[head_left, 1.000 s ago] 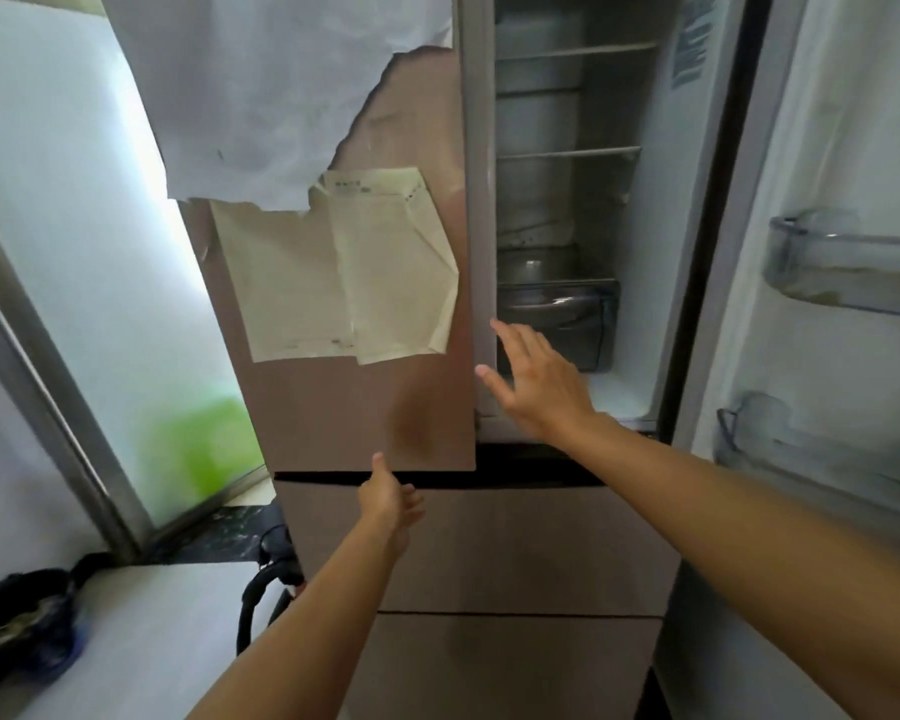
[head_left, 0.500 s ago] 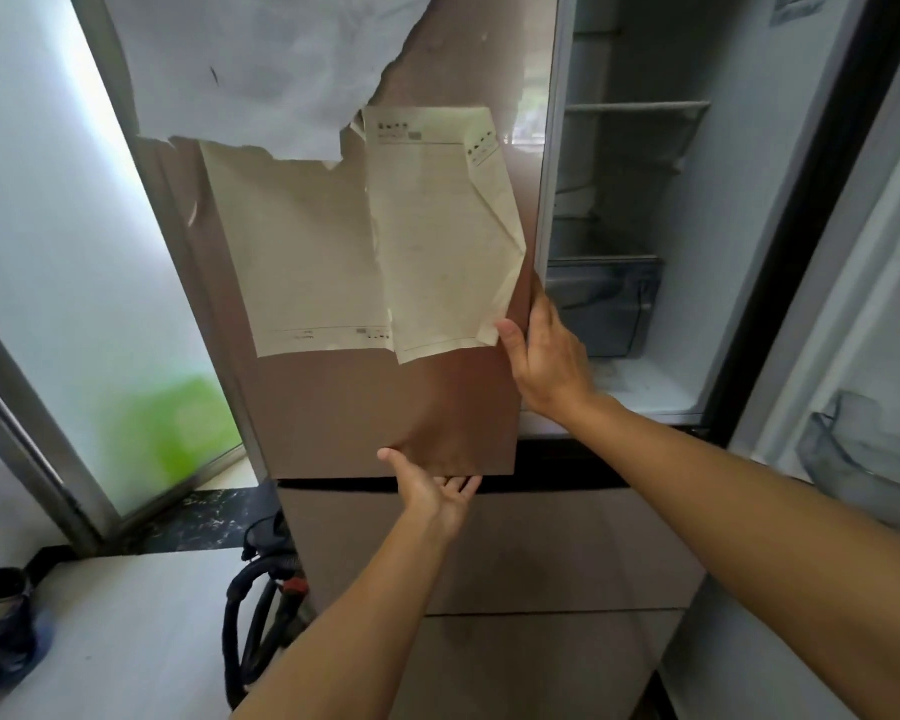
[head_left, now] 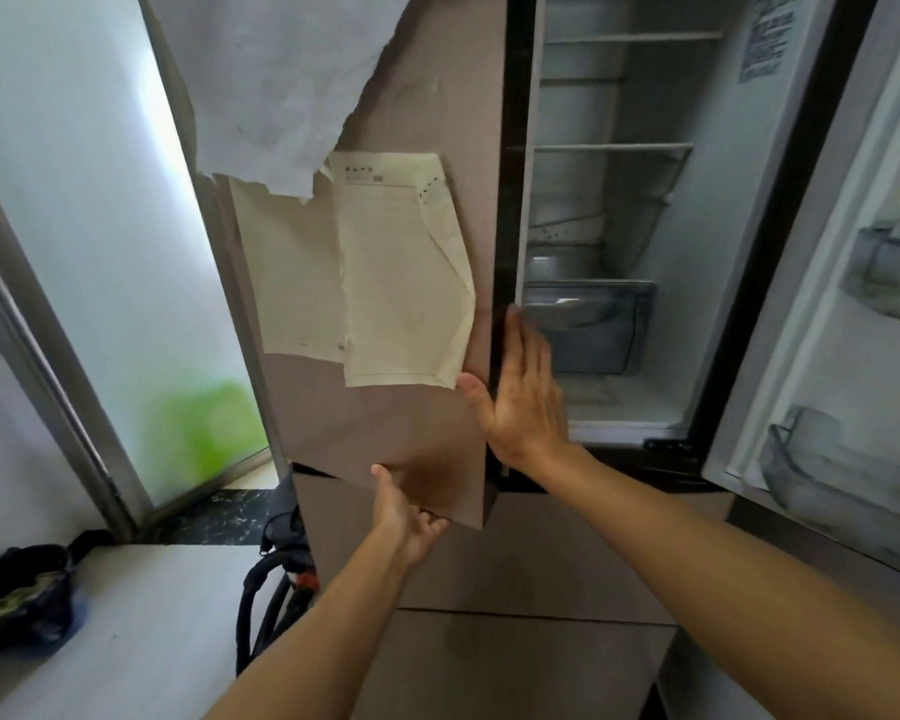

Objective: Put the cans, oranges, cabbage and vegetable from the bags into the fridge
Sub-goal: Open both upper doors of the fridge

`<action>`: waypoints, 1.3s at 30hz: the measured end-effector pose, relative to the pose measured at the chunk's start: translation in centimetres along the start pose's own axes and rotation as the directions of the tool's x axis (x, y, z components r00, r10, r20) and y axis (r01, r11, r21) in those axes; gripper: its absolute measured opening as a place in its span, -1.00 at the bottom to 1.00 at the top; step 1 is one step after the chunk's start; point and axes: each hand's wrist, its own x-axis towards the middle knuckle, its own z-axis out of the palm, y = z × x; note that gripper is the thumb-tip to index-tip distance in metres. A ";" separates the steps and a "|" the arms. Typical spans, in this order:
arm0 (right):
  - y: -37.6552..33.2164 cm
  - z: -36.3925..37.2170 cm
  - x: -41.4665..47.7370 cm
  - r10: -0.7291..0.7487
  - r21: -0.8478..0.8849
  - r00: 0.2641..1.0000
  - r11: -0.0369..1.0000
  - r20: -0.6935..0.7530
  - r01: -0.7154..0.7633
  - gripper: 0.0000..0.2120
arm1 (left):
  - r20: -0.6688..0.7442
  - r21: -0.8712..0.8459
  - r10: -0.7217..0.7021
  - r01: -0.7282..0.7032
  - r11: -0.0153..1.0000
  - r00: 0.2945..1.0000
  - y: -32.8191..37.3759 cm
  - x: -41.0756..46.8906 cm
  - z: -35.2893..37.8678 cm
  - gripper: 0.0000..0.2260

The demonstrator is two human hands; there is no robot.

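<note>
The left fridge door [head_left: 385,314] is gripped at its bottom edge by the left hand [head_left: 406,517]. The right hand [head_left: 526,392] is laid flat and spread along the door's inner edge, grasping nothing. The door should be swung wide slowly, so the taped papers [head_left: 401,272] are not torn. The food is perhaps in the dark bag [head_left: 22,600] on the bench [head_left: 141,615]; it cannot be told.
</note>
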 end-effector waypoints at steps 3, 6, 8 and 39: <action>-1.0 -0.7 -2.3 -0.097 0.059 0.993 0.993 -0.059 0.101 -0.22 | 0.022 0.090 0.005 -0.007 0.996 1.000 0.4 -3.0 -2.0 -0.33; -0.9 -2.4 -3.8 -0.206 0.166 0.974 0.961 -0.094 0.219 -0.36 | 0.000 0.152 0.060 -0.059 0.987 0.998 0.8 -5.4 -3.7 -0.37; -0.6 -3.1 -4.5 -0.196 0.222 0.976 0.952 -0.094 0.213 -0.41 | -0.037 0.200 0.107 -0.098 0.975 0.994 1.3 -7.0 -5.0 -0.41; -19.9 11.0 -5.6 -0.364 0.141 0.926 0.927 0.102 0.349 -0.50 | 0.250 0.801 0.920 -0.598 -0.023 0.301 23.2 -13.0 -19.6 -0.47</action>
